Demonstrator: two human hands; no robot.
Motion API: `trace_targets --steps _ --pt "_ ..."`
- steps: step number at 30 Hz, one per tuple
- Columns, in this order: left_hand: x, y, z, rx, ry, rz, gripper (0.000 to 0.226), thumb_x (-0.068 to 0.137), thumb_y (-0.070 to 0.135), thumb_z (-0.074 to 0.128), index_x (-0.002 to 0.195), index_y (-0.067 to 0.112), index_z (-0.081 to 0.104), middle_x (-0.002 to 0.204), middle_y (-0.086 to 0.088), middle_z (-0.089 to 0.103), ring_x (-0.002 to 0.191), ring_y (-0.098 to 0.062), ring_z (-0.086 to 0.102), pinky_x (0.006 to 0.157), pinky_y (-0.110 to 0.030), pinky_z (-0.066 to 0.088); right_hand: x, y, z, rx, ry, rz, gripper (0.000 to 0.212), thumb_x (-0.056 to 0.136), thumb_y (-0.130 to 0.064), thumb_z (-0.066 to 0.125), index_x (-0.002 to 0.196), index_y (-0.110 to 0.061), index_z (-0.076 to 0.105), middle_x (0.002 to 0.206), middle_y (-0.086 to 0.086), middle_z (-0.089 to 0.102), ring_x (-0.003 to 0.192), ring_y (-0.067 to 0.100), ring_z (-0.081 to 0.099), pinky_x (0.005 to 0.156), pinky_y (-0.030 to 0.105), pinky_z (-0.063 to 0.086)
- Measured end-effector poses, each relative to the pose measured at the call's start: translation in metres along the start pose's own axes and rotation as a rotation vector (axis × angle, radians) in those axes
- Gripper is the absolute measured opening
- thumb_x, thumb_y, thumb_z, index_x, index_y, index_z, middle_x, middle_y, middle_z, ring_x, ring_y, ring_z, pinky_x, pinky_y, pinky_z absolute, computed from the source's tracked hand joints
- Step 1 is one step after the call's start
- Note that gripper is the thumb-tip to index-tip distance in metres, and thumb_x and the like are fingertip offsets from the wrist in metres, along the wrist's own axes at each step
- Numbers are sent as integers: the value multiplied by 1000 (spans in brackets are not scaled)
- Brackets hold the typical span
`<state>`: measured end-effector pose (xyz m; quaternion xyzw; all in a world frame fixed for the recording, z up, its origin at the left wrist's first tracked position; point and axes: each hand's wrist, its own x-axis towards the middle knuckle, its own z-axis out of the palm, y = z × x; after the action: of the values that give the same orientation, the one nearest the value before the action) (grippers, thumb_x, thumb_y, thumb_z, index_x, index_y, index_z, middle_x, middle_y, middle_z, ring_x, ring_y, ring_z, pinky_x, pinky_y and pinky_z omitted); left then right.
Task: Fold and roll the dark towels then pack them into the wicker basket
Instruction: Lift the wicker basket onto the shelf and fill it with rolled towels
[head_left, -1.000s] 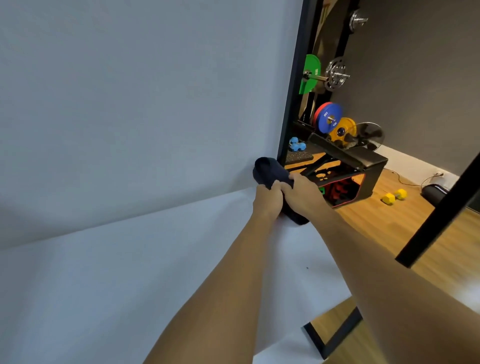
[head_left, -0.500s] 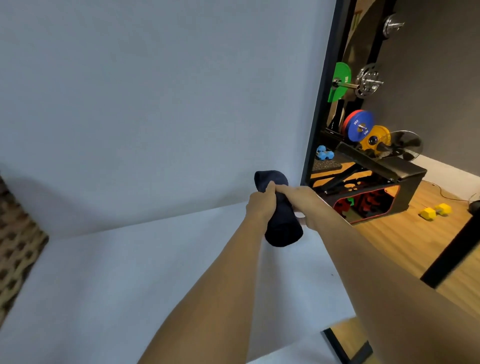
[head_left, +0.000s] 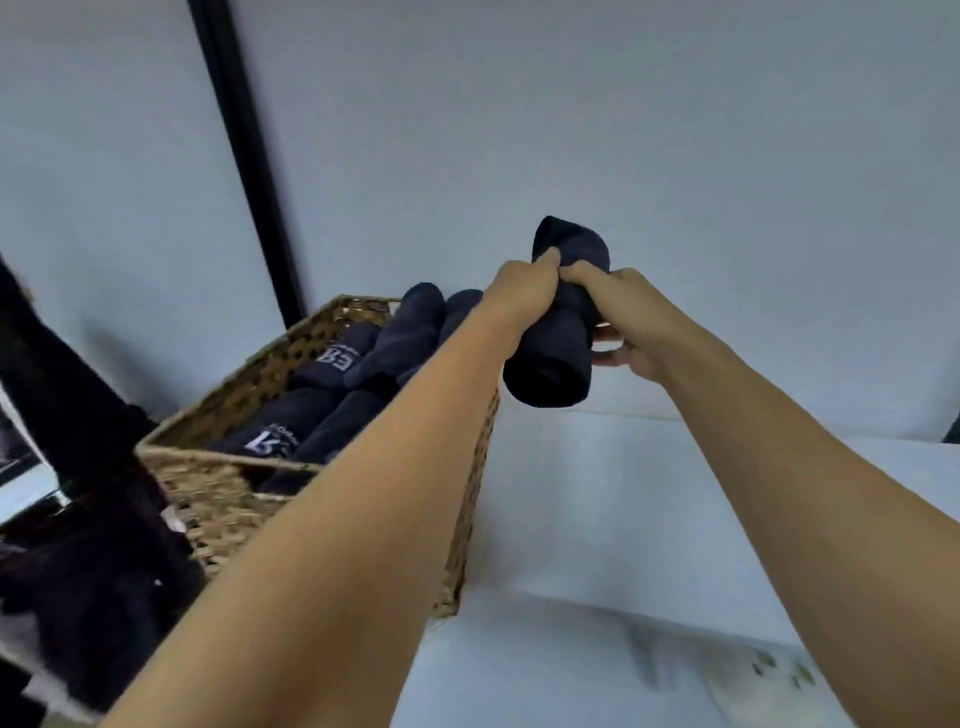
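Note:
A dark rolled towel (head_left: 555, 358) is held in the air above the white table, just right of the wicker basket (head_left: 228, 493). My left hand (head_left: 524, 291) grips the roll's middle from the left. My right hand (head_left: 618, 317) grips it from the right, fingers curled under it. The basket stands left of centre and holds several rolled dark towels (head_left: 410, 327), two with white lettering. My left forearm crosses over the basket's right side and hides part of it.
A heap of loose dark towels (head_left: 88, 597) lies at the lower left beside the basket. A white backdrop with a black upright post (head_left: 244, 156) rises behind. The white table surface (head_left: 623, 519) stretches right of the basket.
The view has swung left, bringing the basket and the loose towel heap into sight. Both hands have carried the rolled towel leftward, next to the basket. The gym equipment is out of view.

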<state>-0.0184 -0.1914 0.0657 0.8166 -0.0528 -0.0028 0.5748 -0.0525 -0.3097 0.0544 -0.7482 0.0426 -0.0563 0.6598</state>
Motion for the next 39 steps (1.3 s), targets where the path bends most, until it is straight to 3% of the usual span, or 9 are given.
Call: trace_targets --steps 7,12,16,18,22,27,30,34,39 --pt "-44 -45 -146 171 126 -26 46 100 39 42 127 5 56 117 -11 63 101 -27 62 84 -33 51 -28 -16 148 1 -150 -46 66 87 -41 62 143 -24 32 125 4 59 96 20 65 54 27 56" --pt "-55 -90 -177 194 87 -15 29 102 28 40 99 11 63 101 -8 66 97 -25 64 87 -36 51 -37 2 193 -318 -211 -35 72 94 -45 50 154 -20 19 132 5 54 95 26 64 62 32 53" --pt "-48 -117 -176 328 30 -25 51 100 42 43 130 2 53 127 -10 60 114 -24 58 99 -36 46 -33 -7 187 -677 -183 -100 30 93 -30 50 111 -8 59 87 14 70 81 34 72 70 40 59" --pt "-44 -119 -176 374 5 -29 57 99 45 44 138 4 46 137 -13 55 122 -28 54 105 -42 42 -17 -14 184 -768 -74 -219 24 93 -20 48 104 -7 65 92 9 69 93 30 68 80 40 58" --pt "-42 -118 -175 463 -70 -34 54 102 39 43 137 -2 45 138 -21 52 125 -34 51 104 -40 39 18 -13 202 -826 -106 -333 24 98 -28 46 111 -17 63 111 0 63 105 21 57 79 31 43" --pt "-43 -119 -179 450 -141 -120 46 103 37 41 134 3 50 133 -13 56 113 -24 54 88 -23 35 45 13 228 -955 -164 -305 31 98 -33 47 76 -13 56 75 2 55 76 23 53 52 30 29" --pt "-44 -124 -181 374 -163 -107 31 98 39 51 116 13 56 119 -4 61 105 -19 57 94 -30 43 54 6 226 -1005 -235 -253 42 103 -30 42 64 -14 42 67 1 44 63 19 43 52 29 29" --pt "-41 -128 -182 303 -174 -83 29 95 36 58 113 12 57 117 -4 64 107 -20 60 101 -35 46 66 -9 222 -993 -338 -137 36 104 -32 42 97 -3 62 95 12 59 83 29 58 63 29 46" --pt "-37 -132 -185 176 -177 -41 12 97 26 56 108 21 57 109 2 66 98 -13 63 91 -28 51 82 -9 222 -970 -304 -22 56 95 -51 52 134 -10 56 128 9 60 99 26 59 67 29 39"
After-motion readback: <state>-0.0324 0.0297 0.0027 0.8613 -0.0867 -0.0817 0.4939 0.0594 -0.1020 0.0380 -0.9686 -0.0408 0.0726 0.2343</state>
